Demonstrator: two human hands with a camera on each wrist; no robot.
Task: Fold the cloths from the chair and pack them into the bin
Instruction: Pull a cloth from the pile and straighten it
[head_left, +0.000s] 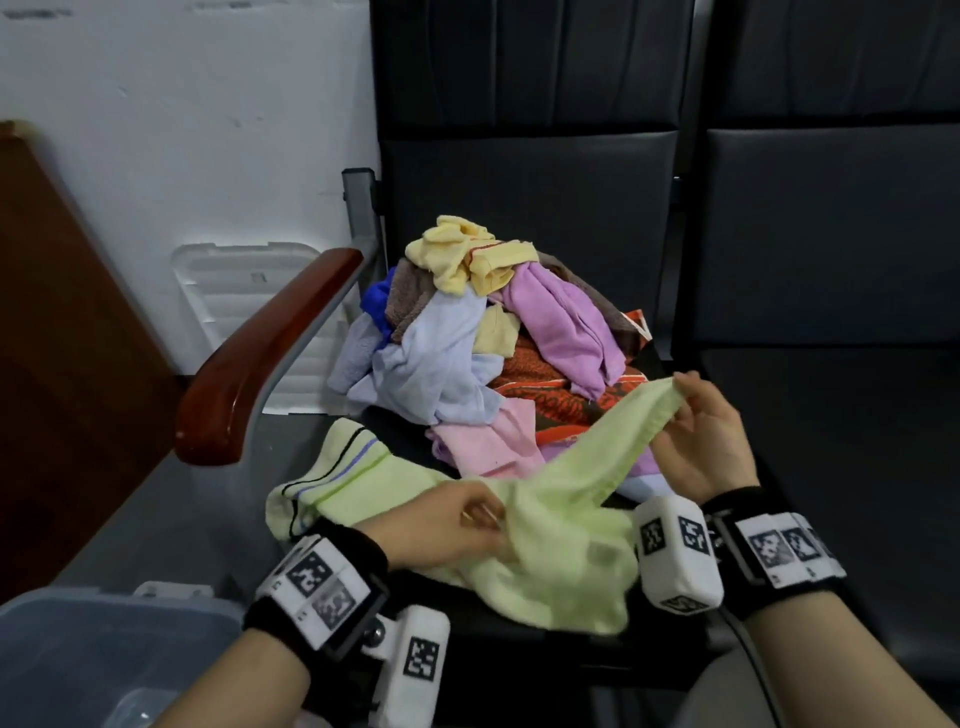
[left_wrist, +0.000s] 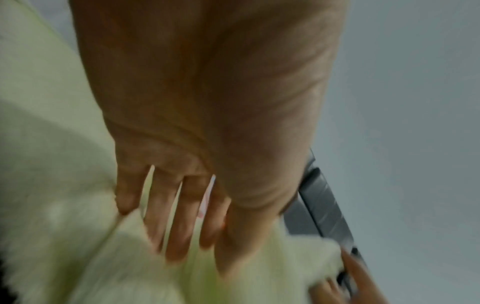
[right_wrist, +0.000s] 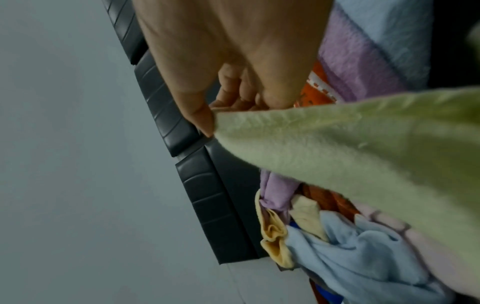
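Head view: R hand (head_left: 698, 436) pinches a corner of pale green towel (head_left: 561, 519), lifted over the chair seat (head_left: 831, 415), prob. to stretch an edge for folding. L hand (head_left: 441, 525) grips bunched mid-section w/ thumb + fingers. Cloth pile (head_left: 488, 332) sits behind on seat; bin (head_left: 104, 649) at lower left, nothing folded inside visible yet.

Two hands (head_left: 457, 525), one bin (head_left: 104, 639), two chairs (head_left: 524, 171)
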